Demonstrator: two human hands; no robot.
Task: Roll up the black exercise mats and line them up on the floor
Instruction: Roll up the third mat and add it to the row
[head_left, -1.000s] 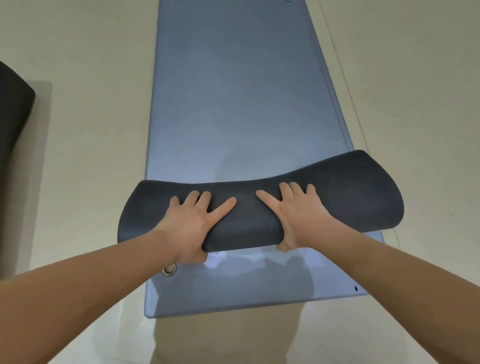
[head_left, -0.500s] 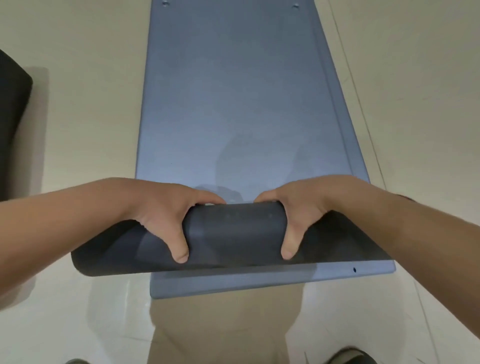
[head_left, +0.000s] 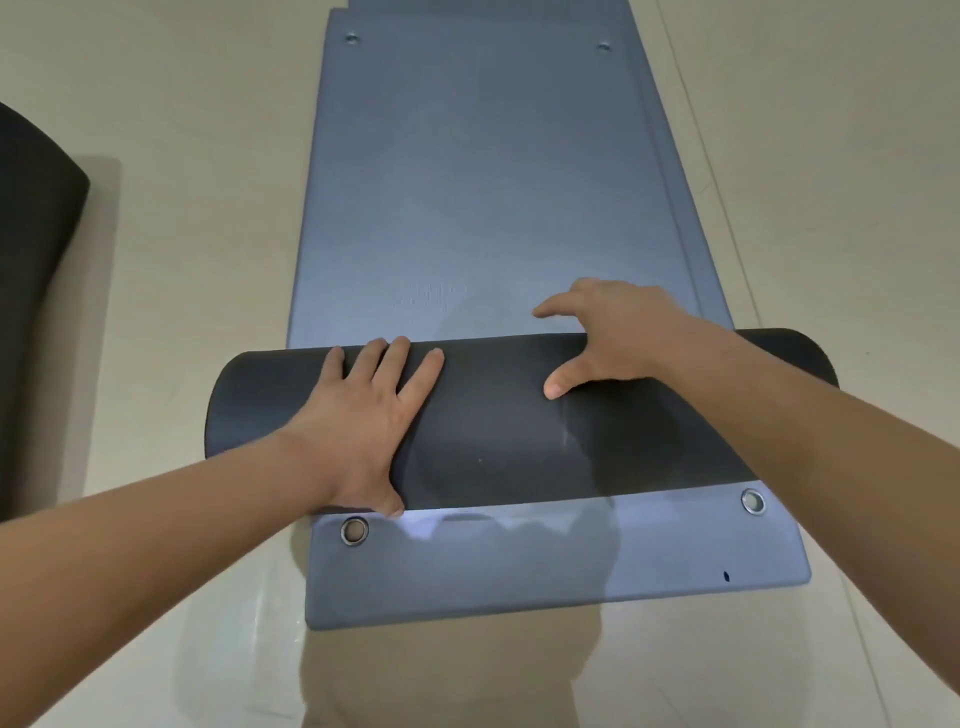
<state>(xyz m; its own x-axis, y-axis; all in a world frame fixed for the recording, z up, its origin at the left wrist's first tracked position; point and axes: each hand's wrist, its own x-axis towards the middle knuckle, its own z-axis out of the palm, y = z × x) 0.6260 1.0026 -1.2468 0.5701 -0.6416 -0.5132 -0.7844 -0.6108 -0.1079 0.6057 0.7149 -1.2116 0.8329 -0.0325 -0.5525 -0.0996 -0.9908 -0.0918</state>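
Black mat roll: crosswise on flat blue mats, pushed slightly farther. Earlier clench released: left hand flat, fingers straight; right hand spread over far edge. Most length unrolled; finished roll at left.

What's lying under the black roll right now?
A flat blue mat, showing beyond the roll and in front of it, with two grommets. The strip directly beneath the roll is covered.
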